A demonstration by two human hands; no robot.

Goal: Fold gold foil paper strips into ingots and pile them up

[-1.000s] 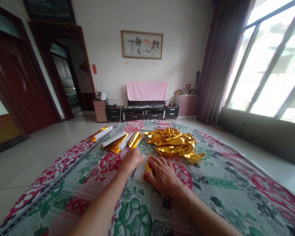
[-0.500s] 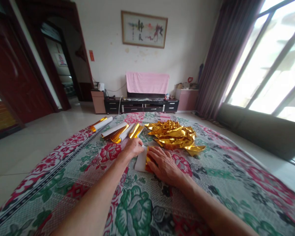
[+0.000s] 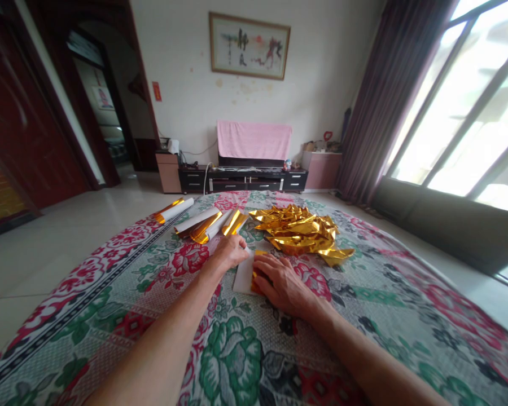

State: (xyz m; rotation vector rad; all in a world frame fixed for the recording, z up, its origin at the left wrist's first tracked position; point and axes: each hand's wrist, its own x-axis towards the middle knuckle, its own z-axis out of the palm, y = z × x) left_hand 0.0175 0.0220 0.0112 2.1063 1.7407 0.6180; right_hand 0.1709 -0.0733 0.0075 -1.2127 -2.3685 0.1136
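Observation:
A sheet of gold foil paper (image 3: 243, 279) lies on the tablecloth in front of me, its white back showing on the left and a gold folded-over part on the right. At its far left corner, my left hand (image 3: 232, 251) is closed with thumb and fingers pinched on the edge. My right hand (image 3: 281, 280) lies flat over the gold part, fingers stretched out and covering most of it. Beyond my right hand is a pile of folded gold foil pieces (image 3: 300, 228). Several curled gold-and-white sheets (image 3: 201, 228) rest beyond my left hand.
A flowered tablecloth (image 3: 231, 361) covers the round-edged table. One more rolled foil sheet (image 3: 173, 210) lies near the table's left edge. Across the floor stand a low black cabinet (image 3: 232, 185) and a screen under a pink cloth (image 3: 254, 140). A window (image 3: 452, 113) is at right.
Both hands stay almost in place on the sheet, the left still pinching and the right still flat. The whole view has shifted very slightly.

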